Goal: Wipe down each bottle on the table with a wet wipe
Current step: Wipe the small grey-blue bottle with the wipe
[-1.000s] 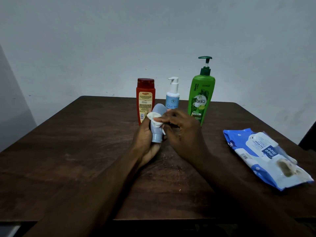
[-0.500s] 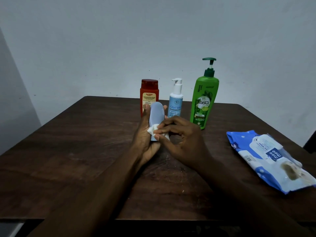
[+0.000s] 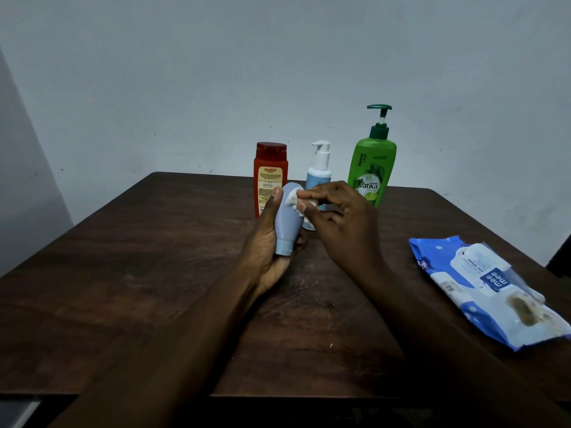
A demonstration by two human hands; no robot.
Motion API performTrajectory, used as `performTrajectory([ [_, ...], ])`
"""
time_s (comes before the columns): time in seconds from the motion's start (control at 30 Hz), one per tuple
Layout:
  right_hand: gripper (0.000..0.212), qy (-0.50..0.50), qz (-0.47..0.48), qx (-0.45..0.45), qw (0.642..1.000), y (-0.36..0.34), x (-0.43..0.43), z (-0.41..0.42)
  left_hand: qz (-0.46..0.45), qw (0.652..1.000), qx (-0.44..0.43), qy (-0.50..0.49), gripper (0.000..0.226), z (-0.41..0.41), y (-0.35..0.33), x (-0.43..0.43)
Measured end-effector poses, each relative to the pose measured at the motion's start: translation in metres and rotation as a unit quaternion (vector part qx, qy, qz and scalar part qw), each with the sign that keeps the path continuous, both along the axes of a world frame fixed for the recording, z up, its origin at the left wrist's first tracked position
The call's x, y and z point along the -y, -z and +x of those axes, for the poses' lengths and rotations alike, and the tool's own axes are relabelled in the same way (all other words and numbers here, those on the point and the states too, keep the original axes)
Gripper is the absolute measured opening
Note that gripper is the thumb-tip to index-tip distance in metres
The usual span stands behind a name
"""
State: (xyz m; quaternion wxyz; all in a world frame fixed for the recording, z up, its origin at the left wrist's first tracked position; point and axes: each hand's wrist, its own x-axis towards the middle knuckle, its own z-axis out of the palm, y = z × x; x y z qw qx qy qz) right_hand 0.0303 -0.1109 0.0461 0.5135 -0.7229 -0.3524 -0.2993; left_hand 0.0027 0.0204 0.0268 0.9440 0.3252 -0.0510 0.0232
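In the centre of the frame the left hand (image 3: 265,251) holds a blue-grey tube (image 3: 289,223) above the counter (image 3: 139,273), cap end down. Its grip is curled round the tube's body, thumb up the left side. The right hand (image 3: 343,230) has its grip pinched on a crumpled white wet wipe (image 3: 292,199), pressed to the tube's upper part. Behind, near the counter's far edge, 3 bottles stand upright in a row: a red bottle (image 3: 269,174), a white pump bottle (image 3: 319,168) and a green pump bottle (image 3: 372,168). A blue pack of wipes (image 3: 488,285) lies at the right of the frame.
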Motion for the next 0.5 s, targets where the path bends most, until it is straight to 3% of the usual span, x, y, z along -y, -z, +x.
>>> performTrajectory([
  [0.33, 0.014, 0.011, -0.046, -0.04, 0.998, -0.035, -0.005, 0.016, 0.036, 0.997, -0.009, -0.075, 0.047, 0.0, 0.0, 0.003],
  [0.5, 0.016, -0.008, -0.002, -0.074, 0.997, -0.026, -0.005, 0.007, 0.03, 0.997, -0.012, -0.077, 0.032, 0.002, 0.002, 0.0],
])
